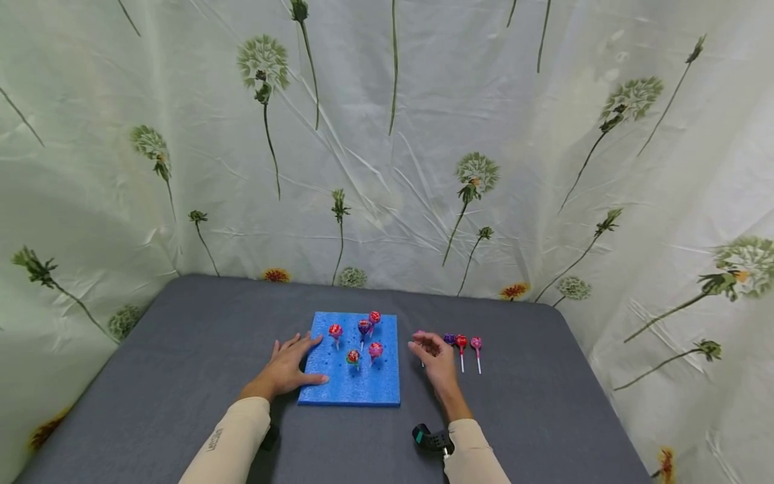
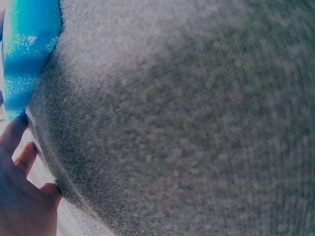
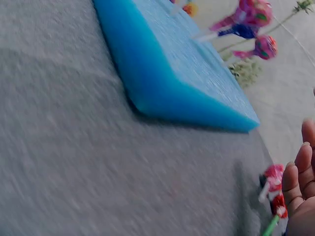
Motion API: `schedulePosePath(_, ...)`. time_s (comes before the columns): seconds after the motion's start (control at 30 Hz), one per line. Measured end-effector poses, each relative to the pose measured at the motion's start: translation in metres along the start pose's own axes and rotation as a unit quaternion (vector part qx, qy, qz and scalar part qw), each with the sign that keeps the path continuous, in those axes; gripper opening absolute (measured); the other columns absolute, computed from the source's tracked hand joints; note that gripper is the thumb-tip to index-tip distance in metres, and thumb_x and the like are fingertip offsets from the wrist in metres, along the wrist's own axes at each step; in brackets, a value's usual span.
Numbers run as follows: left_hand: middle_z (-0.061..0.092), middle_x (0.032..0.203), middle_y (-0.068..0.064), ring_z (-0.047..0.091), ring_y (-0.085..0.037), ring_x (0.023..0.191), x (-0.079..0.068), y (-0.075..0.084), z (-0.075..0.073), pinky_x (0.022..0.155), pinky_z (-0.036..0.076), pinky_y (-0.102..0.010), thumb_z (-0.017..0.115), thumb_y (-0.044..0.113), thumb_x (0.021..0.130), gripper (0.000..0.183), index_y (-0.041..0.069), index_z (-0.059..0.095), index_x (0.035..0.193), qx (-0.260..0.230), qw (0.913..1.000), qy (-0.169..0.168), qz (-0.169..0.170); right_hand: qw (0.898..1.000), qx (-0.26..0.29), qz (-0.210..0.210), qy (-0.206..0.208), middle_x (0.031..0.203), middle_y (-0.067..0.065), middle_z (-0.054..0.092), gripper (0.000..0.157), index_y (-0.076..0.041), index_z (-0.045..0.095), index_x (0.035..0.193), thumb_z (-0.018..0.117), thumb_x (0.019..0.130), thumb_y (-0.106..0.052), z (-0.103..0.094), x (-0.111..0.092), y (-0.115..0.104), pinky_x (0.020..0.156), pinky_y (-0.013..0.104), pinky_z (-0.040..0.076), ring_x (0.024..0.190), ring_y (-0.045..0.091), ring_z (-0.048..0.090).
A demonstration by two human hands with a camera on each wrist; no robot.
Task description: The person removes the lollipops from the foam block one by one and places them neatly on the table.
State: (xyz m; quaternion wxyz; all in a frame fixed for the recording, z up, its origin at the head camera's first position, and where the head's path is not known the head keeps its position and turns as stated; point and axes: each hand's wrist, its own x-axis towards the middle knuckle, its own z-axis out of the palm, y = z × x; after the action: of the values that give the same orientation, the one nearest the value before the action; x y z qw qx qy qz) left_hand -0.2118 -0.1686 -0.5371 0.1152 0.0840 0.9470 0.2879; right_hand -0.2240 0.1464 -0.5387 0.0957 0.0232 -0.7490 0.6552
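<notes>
A blue foam board (image 1: 347, 390) lies on the table with several wrapped lollipops standing upright in it, among them a purple one (image 1: 363, 327) and a pink one (image 1: 375, 349). My left hand (image 1: 290, 366) rests on the board's left edge, fingers spread and thumb along the near part. Right of the board, my right hand (image 1: 438, 363) hovers with loosely bent fingers, nothing visible between them. Just behind its fingertips a pink lollipop (image 1: 419, 332) is partly hidden. Beside that hand lie a purple lollipop (image 1: 449, 339), a red lollipop (image 1: 461, 341) and another pink-wrapped lollipop (image 1: 476, 344).
The dark grey table (image 1: 532, 417) ends at the back against a pale curtain (image 1: 375, 148) printed with dandelions. Small holes dot the board's top. A black band (image 1: 431, 438) hangs by the right wrist.
</notes>
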Motion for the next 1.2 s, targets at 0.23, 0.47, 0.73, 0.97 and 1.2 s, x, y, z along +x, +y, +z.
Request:
schedulePosePath(0.23,0.027,0.153,-0.024,0.016,-0.047,0.142,-0.002,0.002,-0.002,0.11,-0.001,-0.067,0.076,0.057,0.073,0.096,0.01,0.038,0.148,0.007,1.0,0.0,0.001,0.998,0.021,0.024,-0.048,0.104,0.019,0.065,0.024,0.008,0.065,0.108,0.07,0.087,-0.005,0.013,-0.008,-0.013,0.073,0.02,0.046,0.085,0.012,0.056)
schedulePosePath(0.47,0.028,0.153,-0.024,0.017,-0.047,0.141,-0.002,0.003,-0.004,0.11,0.001,-0.067,0.076,0.058,0.073,0.096,0.011,0.039,0.148,0.017,0.9998,-0.004,-0.002,0.991,0.028,0.012,-0.127,0.113,0.03,0.061,0.033,0.014,0.059,0.115,0.069,0.087,-0.001,0.023,-0.015,-0.043,0.076,0.02,0.049,0.096,0.033,0.06)
schedulePosePath(0.73,0.028,0.154,-0.023,0.018,-0.046,0.142,-0.001,0.005,-0.004,0.111,0.001,-0.066,0.074,0.06,0.073,0.097,0.012,0.038,0.148,0.027,0.9996,-0.008,-0.006,0.984,0.023,0.007,-0.177,0.115,0.025,0.062,0.036,0.013,0.059,0.117,0.071,0.085,0.002,0.033,-0.015,-0.049,0.083,0.027,0.049,0.106,0.039,0.057)
schedulePosePath(0.97,0.029,0.153,-0.024,0.018,-0.047,0.141,0.0,0.004,-0.002,0.111,0.002,-0.067,0.074,0.061,0.072,0.097,0.012,0.039,0.148,0.027,0.9996,-0.003,-0.002,0.981,-0.001,0.001,-0.191,0.112,0.023,0.064,0.035,0.012,0.061,0.117,0.07,0.085,0.001,0.039,-0.016,-0.053,0.085,0.034,0.049,0.103,0.029,0.059)
schedulePosePath(1.2,0.029,0.153,-0.024,0.018,-0.047,0.141,-0.002,0.003,-0.003,0.111,0.001,-0.067,0.073,0.062,0.072,0.097,0.012,0.039,0.148,0.028,0.9996,-0.001,-0.001,0.979,-0.015,0.011,-0.201,0.111,0.019,0.064,0.033,0.008,0.063,0.117,0.07,0.086,0.0,0.039,-0.016,-0.052,0.086,0.037,0.048,0.102,0.026,0.058)
